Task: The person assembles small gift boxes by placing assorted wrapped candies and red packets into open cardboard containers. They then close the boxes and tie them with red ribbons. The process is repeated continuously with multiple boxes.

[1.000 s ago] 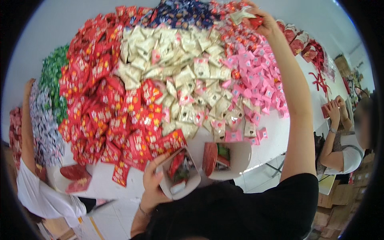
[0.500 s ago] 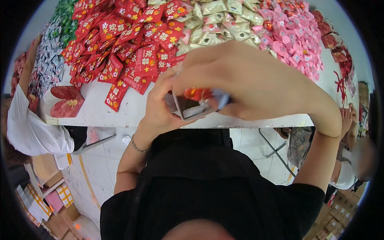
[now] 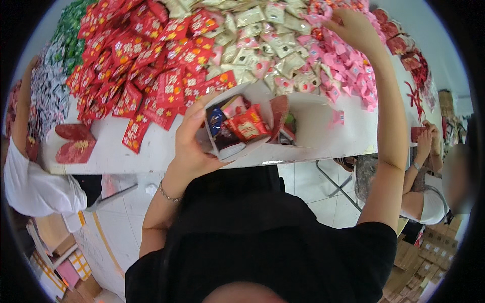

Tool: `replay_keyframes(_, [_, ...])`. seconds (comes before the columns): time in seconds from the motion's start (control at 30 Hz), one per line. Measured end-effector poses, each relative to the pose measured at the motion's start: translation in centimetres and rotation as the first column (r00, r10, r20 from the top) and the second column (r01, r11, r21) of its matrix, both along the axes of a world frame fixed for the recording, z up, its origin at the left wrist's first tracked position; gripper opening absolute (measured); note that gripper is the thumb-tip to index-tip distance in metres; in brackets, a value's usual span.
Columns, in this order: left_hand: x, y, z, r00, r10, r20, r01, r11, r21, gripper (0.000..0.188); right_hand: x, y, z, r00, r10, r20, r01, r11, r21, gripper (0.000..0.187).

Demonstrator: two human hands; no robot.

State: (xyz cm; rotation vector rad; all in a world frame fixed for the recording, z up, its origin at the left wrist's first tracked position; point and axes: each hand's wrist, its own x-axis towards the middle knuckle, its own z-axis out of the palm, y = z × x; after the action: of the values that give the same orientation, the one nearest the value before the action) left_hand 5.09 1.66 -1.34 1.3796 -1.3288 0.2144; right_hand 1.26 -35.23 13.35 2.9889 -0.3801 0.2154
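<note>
White box (image 3: 259, 94), mixed packets (image 3: 247, 123) inside, at 12 o'clock; left hand (image 3: 190, 144) grip wraps its 9 o'clock side; right hand (image 3: 355, 33) at 2 o'clock, fingers curled by pink packets (image 3: 348, 70), hold unclear; best keep box mouth up, pinch singly.

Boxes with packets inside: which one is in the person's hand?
The left box, showing a blue packet: the left hand grips it; no hand holds the right box.

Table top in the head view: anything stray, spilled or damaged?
Mildly: one small pink packet lies apart from the pink pile, beside the open white box, so it looks stray. No clear damage shows.
</note>
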Motion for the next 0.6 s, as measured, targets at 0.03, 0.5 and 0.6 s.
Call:
replay_keyframes(0.03, [-0.1,0.1,0.9,1.000,0.003,0.000,-0.003,0.999,0.047,0.115,0.0,-0.8,-2.0,0.996,-0.074,-0.049,0.071,0.996,-0.061,0.033])
replay_keyframes(0.5, [0.0,-0.1,0.2,0.994,0.107,0.030,-0.103,0.990,-0.100,0.102,-1.9,8.3,2.1,0.948,0.143,0.286,-0.269,0.841,0.470,0.025])
replay_keyframes(0.6, [0.1,0.1,0.1,0.999,0.025,0.040,-0.024,0.999,-0.041,0.111,-3.8,15.2,4.9,0.925,0.375,0.059,-0.300,0.625,0.721,0.029])
